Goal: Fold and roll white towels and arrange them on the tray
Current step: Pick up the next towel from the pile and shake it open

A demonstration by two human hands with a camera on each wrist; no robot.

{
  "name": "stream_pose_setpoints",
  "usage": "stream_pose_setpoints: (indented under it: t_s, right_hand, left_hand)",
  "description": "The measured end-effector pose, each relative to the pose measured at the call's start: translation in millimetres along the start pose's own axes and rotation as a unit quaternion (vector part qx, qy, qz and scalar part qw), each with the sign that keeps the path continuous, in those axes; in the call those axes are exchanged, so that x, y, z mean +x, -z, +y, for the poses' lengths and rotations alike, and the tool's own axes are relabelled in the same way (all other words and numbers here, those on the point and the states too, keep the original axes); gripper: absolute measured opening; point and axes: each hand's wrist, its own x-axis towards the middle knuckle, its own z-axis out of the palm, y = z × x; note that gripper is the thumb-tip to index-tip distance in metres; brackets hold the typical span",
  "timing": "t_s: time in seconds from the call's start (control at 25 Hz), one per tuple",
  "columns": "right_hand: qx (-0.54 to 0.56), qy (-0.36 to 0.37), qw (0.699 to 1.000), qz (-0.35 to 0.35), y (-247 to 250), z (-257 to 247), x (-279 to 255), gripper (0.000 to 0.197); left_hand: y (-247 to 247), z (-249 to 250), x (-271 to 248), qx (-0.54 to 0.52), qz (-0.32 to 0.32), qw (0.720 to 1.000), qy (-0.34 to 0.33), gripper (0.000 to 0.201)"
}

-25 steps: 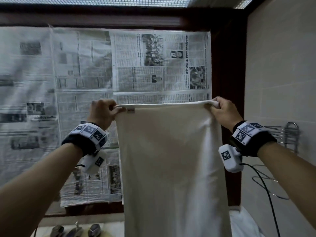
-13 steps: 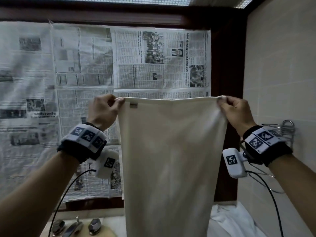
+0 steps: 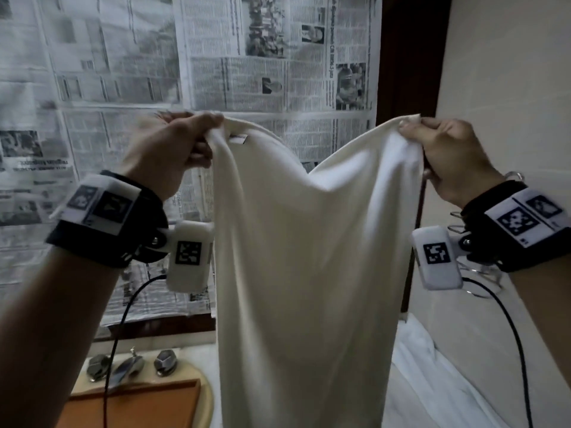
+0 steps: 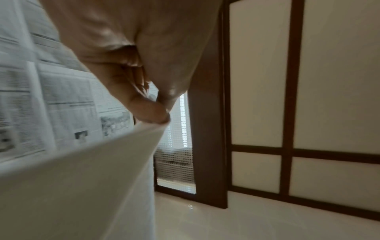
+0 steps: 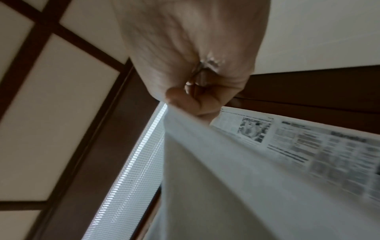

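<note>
A white towel (image 3: 306, 267) hangs lengthwise in the air in front of me, its top edge sagging in the middle. My left hand (image 3: 173, 149) pinches its top left corner near a small label (image 3: 238, 138). My right hand (image 3: 445, 156) pinches the top right corner. In the left wrist view the left hand (image 4: 148, 112) grips the towel (image 4: 82, 186) between thumb and fingers. The right hand (image 5: 193, 100) pinches the towel (image 5: 246, 186) likewise in the right wrist view. An orange tray (image 3: 133, 403) lies low at the left, partly hidden by the towel.
Newspaper sheets (image 3: 123, 72) cover the window behind. Metal tap handles (image 3: 129, 364) stand at the lower left by a basin rim (image 3: 205, 393). More white cloth (image 3: 438, 381) lies on the counter at the lower right. A wire rack (image 3: 482, 273) is fixed on the tiled right wall.
The towel's top edge was stretched straight and now sags in the middle. The view has dropped and come closer, showing the tray and counter.
</note>
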Motion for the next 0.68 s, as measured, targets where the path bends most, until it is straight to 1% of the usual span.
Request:
stream_pose_setpoints:
  t_s: [0.08,0.16,0.24,0.32,0.4,0.48,0.56,0.6,0.64,0.68]
  right_hand:
    - [-0.011,-0.038,0.999,0.000,-1,36,5,0.017]
    - [-0.037,-0.077,0.996,-0.008,-2,82,6,0.017]
    - [-0.086,-0.112,0.990,-0.016,-6,134,3,0.018]
    - [-0.153,-0.147,0.977,-0.028,-10,195,-7,0.019]
    - [-0.218,-0.176,0.959,-0.043,-13,257,-25,0.027]
    - [-0.299,-0.217,0.925,-0.089,-16,322,-57,0.036]
    - [-0.363,-0.246,0.892,-0.108,-17,370,-90,0.038]
    - [-0.368,-0.256,0.888,-0.105,-17,390,-105,0.035]
    - [-0.365,-0.279,0.883,-0.098,-21,409,-125,0.031]
    - [-0.376,-0.306,0.868,-0.105,-24,431,-145,0.025]
  left_hand:
    - [-1,-38,3,0.014,0.018,0.999,0.050,0.027]
    - [-2,-85,1,0.038,0.040,0.994,0.093,0.027]
    - [-3,-136,-6,0.075,0.063,0.987,0.128,0.027]
    - [-5,-199,-23,0.146,0.078,0.972,0.168,0.028]
    - [-6,-263,-48,0.190,0.084,0.955,0.212,0.026]
    - [-6,-330,-86,0.203,0.080,0.936,0.277,0.023]
    - [-5,-385,-119,0.231,0.093,0.917,0.311,0.019]
    - [-6,-405,-132,0.254,0.098,0.912,0.308,0.015]
    - [-9,-424,-151,0.276,0.090,0.905,0.312,0.009]
    - [-12,-442,-169,0.307,0.056,0.894,0.321,0.015]
